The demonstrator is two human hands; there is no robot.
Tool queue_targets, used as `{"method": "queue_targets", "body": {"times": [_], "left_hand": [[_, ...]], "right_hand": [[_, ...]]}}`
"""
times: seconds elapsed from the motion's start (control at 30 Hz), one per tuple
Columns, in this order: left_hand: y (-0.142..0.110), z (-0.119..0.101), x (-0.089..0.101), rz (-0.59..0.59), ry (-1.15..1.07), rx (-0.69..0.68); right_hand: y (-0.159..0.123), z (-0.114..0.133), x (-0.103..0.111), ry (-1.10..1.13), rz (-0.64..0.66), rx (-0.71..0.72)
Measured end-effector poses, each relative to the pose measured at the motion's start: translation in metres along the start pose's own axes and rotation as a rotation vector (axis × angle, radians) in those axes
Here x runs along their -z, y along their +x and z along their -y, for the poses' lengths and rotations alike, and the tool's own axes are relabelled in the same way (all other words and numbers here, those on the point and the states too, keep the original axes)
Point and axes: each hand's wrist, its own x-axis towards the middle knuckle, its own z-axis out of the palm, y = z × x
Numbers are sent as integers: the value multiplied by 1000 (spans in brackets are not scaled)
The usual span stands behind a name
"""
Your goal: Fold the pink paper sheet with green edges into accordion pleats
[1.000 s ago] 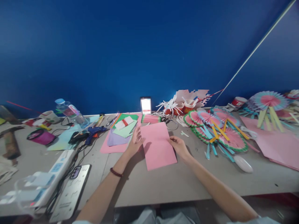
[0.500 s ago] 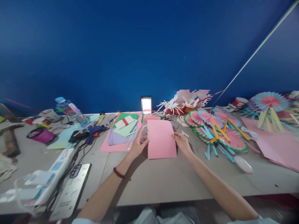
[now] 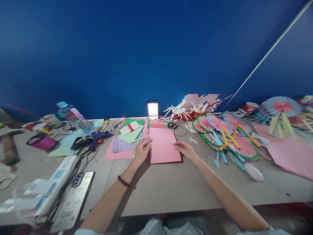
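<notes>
A pink sheet of paper is in front of me, its near edge just above or on the table; I cannot tell which. At its left edge, my left hand is closed, with thumb and fingertips on the paper. My right hand pinches the right edge between thumb and fingers. Just beyond the sheet lies a pleated pink strip with green ends. Scissors with dark handles are beside that strip, partly hidden by the paper.
Coloured paper sheets lie left of the sheet, near a blue glue gun. A phone and a power strip occupy the near left. Paper fans and a white computer mouse are at right. A lit screen stands behind.
Both hands have shifted the pink sheet slightly left. Its top edge has dropped, so it lies flatter, and more of the pleated strip and the scissors shows.
</notes>
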Motion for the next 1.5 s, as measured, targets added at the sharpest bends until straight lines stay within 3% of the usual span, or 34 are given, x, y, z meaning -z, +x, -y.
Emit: {"method": "queue_targets", "body": {"times": [0.13,0.23,0.3,0.43,0.53,0.63,0.77,0.9,1.03,1.33,1.5], "left_hand": [[-2,3,1,36,156,-33],[-7,-1,0,38,322,-193],[-12,-7,-2,148,419,-326],[-20,-16,-9,486,517,-489],[-24,-15,-14,553,544,-523],[-25,-11,-17,568,586,-572],[-26,-5,-19,582,819,-799],[-29,0,-24,582,981,-959],[-31,1,-27,592,1046,-1000],[-22,7,-18,533,1039,-852],[-22,6,-18,489,1010,-782]], "right_hand": [[-1,-1,3,77,30,-84],[2,-3,4,184,-7,-116],[4,-5,5,203,-21,-106],[5,-9,5,188,-28,-88],[5,-12,4,143,-23,-70],[6,-17,5,-57,-53,44],[6,-20,5,-278,-114,214],[0,-14,3,-481,-144,526],[-7,-9,-1,-570,-89,722],[6,-24,7,-693,-215,609],[1,-18,5,-662,9,630]]}}
